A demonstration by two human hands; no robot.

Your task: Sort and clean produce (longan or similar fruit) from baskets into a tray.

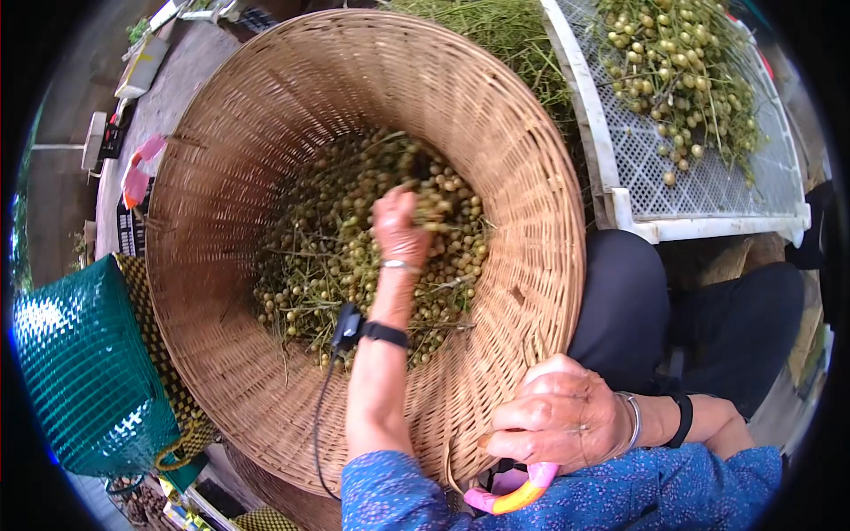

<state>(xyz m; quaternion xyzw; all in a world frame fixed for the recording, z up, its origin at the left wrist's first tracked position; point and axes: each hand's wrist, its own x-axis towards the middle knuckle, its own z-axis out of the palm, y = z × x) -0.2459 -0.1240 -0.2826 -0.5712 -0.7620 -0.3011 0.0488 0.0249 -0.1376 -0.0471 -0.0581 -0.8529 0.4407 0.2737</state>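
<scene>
Before me a large round wicker basket (531,133) holds many small yellow-green round fruits (458,252) on thin stems. My left hand (402,226) is inside it, low over the fruits, its fingers closed on a blurred bunch of fruiting stems (431,209). The fingertips are partly hidden. On the near right rim rests my right hand (558,415), knuckles up and fingers curled over the wicker. Just below it shows a pink and orange loop handle (514,494); a similar pink and orange piece (138,171) is at the basket's far left side.
At the upper right, a white plastic mesh tray (710,227) holds more fruiting stems (684,73). Green stems (505,40) lie behind the basket. A green woven bag (86,365) stands at left. My knees (617,292) are right of the basket. A cable hangs from my left wrist device (348,328).
</scene>
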